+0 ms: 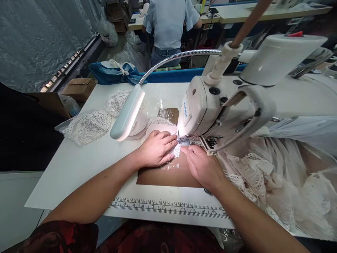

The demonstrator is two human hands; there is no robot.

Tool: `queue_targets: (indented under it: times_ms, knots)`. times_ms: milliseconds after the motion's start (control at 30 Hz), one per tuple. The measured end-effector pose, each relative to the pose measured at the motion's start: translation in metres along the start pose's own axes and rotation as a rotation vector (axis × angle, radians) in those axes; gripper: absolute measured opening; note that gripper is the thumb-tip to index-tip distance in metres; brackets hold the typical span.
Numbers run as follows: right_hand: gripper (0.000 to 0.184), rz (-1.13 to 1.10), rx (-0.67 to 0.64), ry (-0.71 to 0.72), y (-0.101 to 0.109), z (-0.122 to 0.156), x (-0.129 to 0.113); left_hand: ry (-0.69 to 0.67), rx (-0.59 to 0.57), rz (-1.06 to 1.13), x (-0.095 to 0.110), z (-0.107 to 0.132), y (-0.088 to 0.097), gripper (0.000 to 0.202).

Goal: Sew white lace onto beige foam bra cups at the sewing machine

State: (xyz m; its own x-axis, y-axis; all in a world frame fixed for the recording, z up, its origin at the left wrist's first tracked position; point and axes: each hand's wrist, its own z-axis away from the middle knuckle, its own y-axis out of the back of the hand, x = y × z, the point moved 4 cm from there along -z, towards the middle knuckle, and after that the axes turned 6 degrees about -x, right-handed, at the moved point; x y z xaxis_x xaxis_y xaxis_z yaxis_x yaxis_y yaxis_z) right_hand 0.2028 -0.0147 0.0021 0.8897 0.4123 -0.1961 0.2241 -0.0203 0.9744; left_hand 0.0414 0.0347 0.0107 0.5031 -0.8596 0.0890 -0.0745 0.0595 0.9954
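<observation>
A white sewing machine [200, 105] stands on a white table [79, 161]. A small piece of white lace [176, 150] lies under its presser foot [184, 141]. My left hand [156, 149] lies flat on the lace to the left of the needle, fingers stretched out together. My right hand [202, 165] rests just right of the needle, fingers extended, fingertips touching the lace at the foot. Both hands sit over a brown plate [168, 174] set in the table.
A gooseneck lamp [127, 112] hangs over the table left of the machine. Lace pieces in plastic [86, 124] lie at the left, more lace [263, 168] is heaped at the right. A printed ruler [168, 207] lines the front edge. A person in a blue shirt [170, 24] sits beyond.
</observation>
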Motion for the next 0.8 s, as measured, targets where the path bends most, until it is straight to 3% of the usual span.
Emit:
queue_targets:
  times_ms: [300, 600, 800]
  knots:
    - [0.036, -0.02, -0.019, 0.201, 0.0018, 0.0064, -0.0065, -0.01, 0.035, 0.01, -0.0002, 0.0009, -0.0006, 0.051]
    - [0.035, -0.003, -0.039, 0.191, 0.0006, 0.0067, -0.0079, -0.127, 0.034, 0.065, 0.0048, 0.0012, -0.0002, 0.036]
    - [0.037, 0.027, -0.012, 0.117, 0.0016, 0.0022, -0.0077, -0.097, 0.012, 0.044, 0.001, 0.0009, -0.0014, 0.035]
